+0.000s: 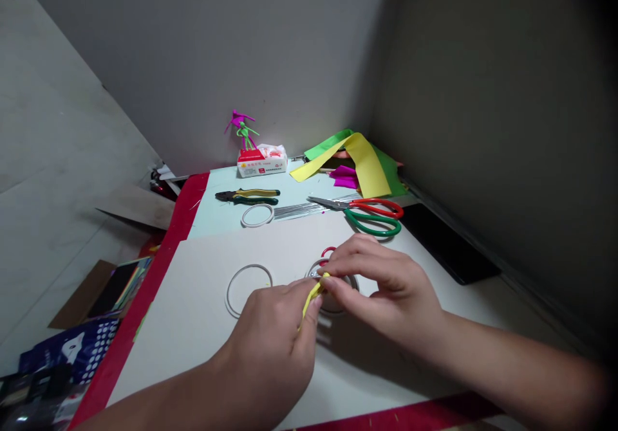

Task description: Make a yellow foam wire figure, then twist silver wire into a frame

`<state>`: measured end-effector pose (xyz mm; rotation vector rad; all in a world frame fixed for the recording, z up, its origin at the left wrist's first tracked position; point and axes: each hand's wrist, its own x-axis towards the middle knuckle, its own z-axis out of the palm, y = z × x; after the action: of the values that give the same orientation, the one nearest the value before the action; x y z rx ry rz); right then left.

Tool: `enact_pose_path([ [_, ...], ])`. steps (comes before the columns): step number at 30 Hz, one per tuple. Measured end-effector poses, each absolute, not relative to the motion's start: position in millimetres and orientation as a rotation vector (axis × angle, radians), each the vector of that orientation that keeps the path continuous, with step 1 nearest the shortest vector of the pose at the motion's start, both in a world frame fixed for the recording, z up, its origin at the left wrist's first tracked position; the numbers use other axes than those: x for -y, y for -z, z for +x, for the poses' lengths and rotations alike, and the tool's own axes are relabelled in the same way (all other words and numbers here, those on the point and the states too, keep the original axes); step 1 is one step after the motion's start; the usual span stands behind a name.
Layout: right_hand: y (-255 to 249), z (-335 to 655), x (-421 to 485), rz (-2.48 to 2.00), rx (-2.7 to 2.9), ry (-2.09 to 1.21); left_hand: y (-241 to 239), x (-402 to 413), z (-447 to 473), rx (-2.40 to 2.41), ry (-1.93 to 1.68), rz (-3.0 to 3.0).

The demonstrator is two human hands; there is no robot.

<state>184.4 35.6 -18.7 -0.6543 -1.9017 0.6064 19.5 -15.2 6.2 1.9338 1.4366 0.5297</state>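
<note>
Card (pixel 193 328), yellow strip (pixel 311 300) in left grip (pixel 273 328)

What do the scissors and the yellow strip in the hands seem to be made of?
The scissors seem to have steel blades, grey with a metallic shine, and glossy red and green handles, probably plastic. The yellow strip looks like matte paper or thin foam, since it bends softly; the view cannot settle which.

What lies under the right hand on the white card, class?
A thin metal ring shows beneath the right hand on the white card, with a small red loop beyond the fingers. The ring's covered part cannot be seen.
</note>
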Motion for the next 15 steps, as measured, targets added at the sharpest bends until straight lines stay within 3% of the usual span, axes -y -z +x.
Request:
enact_pose_path([
  [8, 19, 192, -42, -0.683, 1.938, -0.540, -4, 11, 19, -1.244, -0.654, 1.280],
  [15, 11, 198, -47, -0.440, 2.118, -0.506, -5, 8, 19, -1.182, -0.648, 1.205],
])
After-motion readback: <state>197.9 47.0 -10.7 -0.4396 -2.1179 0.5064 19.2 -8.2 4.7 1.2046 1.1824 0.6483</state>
